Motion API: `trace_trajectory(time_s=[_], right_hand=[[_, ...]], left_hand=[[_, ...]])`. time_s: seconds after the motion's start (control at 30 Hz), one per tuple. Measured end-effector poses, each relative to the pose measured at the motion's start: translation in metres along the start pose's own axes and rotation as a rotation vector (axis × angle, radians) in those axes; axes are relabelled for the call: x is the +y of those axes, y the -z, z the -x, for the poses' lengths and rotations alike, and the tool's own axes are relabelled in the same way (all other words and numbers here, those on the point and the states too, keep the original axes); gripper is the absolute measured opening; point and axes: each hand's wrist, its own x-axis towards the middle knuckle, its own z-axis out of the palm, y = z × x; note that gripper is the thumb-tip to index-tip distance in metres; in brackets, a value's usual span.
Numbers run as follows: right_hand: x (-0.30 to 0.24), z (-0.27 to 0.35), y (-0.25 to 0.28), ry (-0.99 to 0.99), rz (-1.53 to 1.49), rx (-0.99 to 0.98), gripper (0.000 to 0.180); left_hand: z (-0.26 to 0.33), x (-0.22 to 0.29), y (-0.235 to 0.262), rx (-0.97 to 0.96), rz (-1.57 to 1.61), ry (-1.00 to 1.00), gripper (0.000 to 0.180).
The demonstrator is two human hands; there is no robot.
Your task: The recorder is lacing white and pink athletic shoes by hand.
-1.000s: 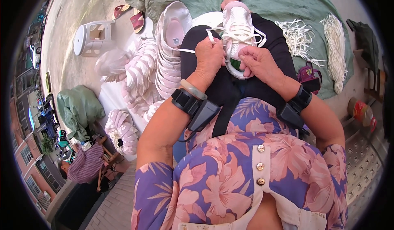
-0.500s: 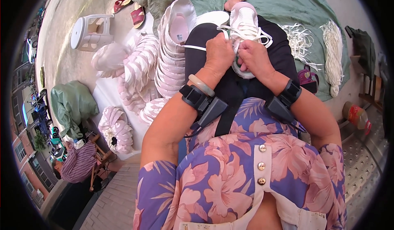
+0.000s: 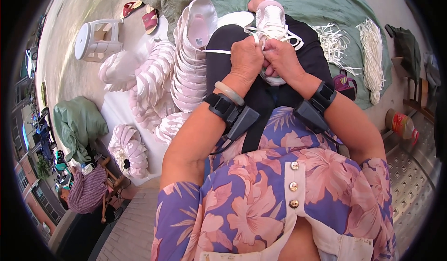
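A white and pale pink sneaker point(image 3: 271, 19) rests on my lap between my thighs, toe pointing away from me. White shoelace point(image 3: 218, 51) runs loosely across its upper, and one end sticks out to the left of my left hand. My left hand point(image 3: 246, 58) is closed in a pinch on the lace over the sneaker's left side. Close against it, the bent fingers of my right hand point(image 3: 283, 61) pinch the lace near the eyelets. Both hands cover the sneaker's opening and much of its heel.
Stacked pink-white shoe uppers point(image 3: 191, 74) lie to the left, near a white stool point(image 3: 95, 39) and red sandals point(image 3: 150, 19). Bundles of white laces point(image 3: 372, 60) lie on the green sheet point(image 3: 321, 0) to the right, beside a small purple bag point(image 3: 343, 85) and a plastic bottle point(image 3: 401, 125).
My right hand has moved up and left, its fingertips now meeting my left hand's. The whole view has shifted slightly, with the sneaker appearing a little farther left.
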Motion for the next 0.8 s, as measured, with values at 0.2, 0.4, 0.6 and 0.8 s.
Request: trace_trajectory(time_s=[0.2,0.4,0.6,0.8], right_hand=[[0.001,-0.003,0.005,0.034,0.035,0.004,0.004],[-0.001,-0.02,0.005,0.111,0.157,-0.02,0.006],[0.012,-0.02,0.009,0.206,0.428,0.01,0.008],[-0.006,0.023,0.051,0.347,0.589,-0.222,0.01]], left_hand=[[-0.002,-0.005,-0.009,0.034,-0.049,-0.015,0.02],[-0.021,-0.008,-0.008,-0.044,-0.141,0.059,0.02],[-0.008,0.007,-0.002,-0.127,0.165,0.252,0.018],[-0.004,0.014,0.017,-0.135,0.703,0.586,0.017]])
